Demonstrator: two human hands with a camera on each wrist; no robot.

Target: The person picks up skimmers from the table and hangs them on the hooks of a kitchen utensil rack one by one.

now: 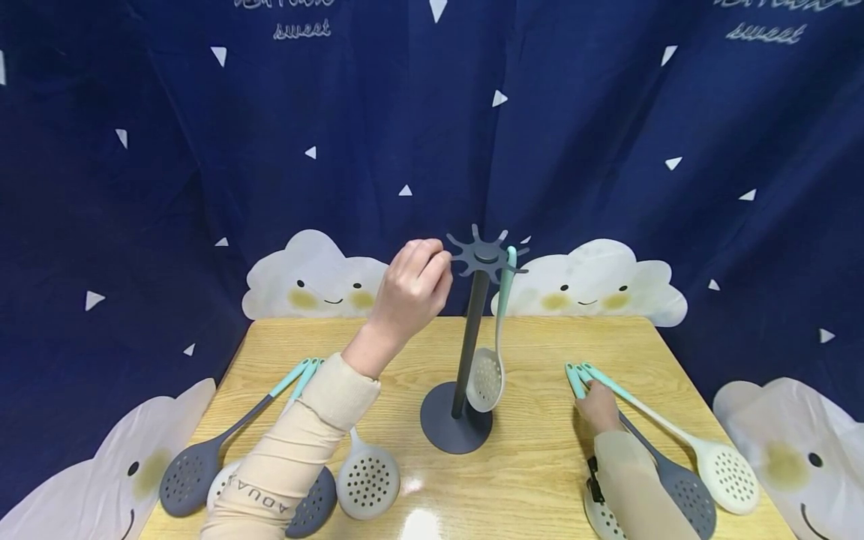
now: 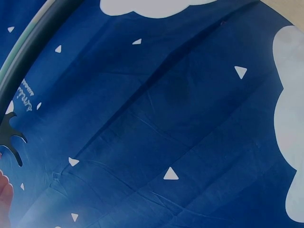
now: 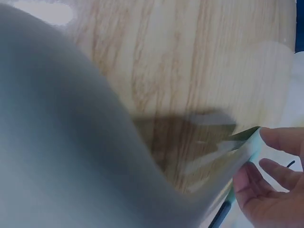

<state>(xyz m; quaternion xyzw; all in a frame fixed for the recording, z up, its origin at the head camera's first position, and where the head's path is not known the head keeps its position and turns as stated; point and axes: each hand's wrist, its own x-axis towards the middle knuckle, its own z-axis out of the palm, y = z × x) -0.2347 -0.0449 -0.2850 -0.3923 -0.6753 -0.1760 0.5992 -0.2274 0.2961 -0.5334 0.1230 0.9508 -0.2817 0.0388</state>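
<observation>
A dark grey utensil stand (image 1: 467, 352) with a ring of hooks rises mid-table. My left hand (image 1: 413, 283) is raised at its left side, curled fingers pinching a hook's tip; no utensil hangs below them. From a right-hand hook hangs a pale skimmer (image 1: 486, 381) with a teal handle. At the right of the table, my right hand (image 1: 599, 409) pinches the teal handle of a pale grey skimmer (image 3: 71, 133), whose head lies partly under my forearm. Beside it lie a dark grey skimmer (image 1: 685, 491) and a white skimmer (image 1: 729, 476), handles bunched near my fingers.
Under and around my left forearm lie several skimmers, among them a dark grey one (image 1: 189, 478) and a pale grey one (image 1: 367, 481). The wooden table (image 1: 533, 450) stands before a navy curtain (image 1: 378, 112) with clouds and triangles.
</observation>
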